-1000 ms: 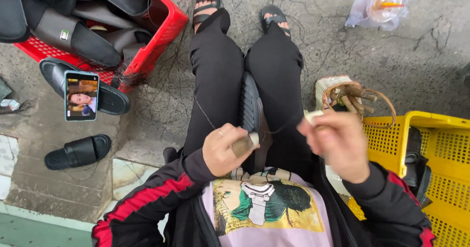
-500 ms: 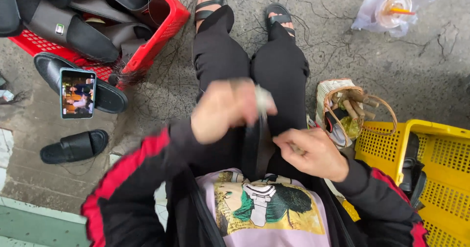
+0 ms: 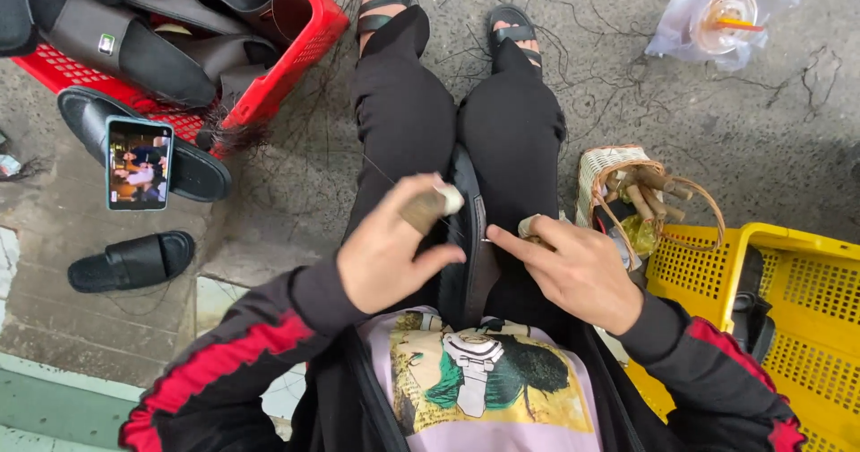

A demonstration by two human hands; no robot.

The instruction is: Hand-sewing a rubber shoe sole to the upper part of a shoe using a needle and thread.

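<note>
I sit with a black slipper (image 3: 472, 237) held upright between my knees. My left hand (image 3: 394, 250) is closed on a small brown tool with a pale tip (image 3: 430, 207), raised over the slipper, and a thin dark thread runs from it up to the left. My right hand (image 3: 573, 268) rests on my right thigh beside the slipper; its forefinger points at the slipper's edge and the fingers pinch a small pale piece (image 3: 528, 227).
A red crate (image 3: 296, 58) of black slippers stands at upper left. A phone (image 3: 138, 163) lies on a loose slipper (image 3: 193, 170); another slipper (image 3: 130, 261) lies below. A small wicker basket (image 3: 640, 197) of wooden sticks and a yellow crate (image 3: 788, 291) stand at right. A bagged drink cup (image 3: 726, 13) lies far right.
My left hand rose high over the slipper half a second ago and has now come down lower and left. My right hand dropped from chest height onto the thigh next to the slipper.
</note>
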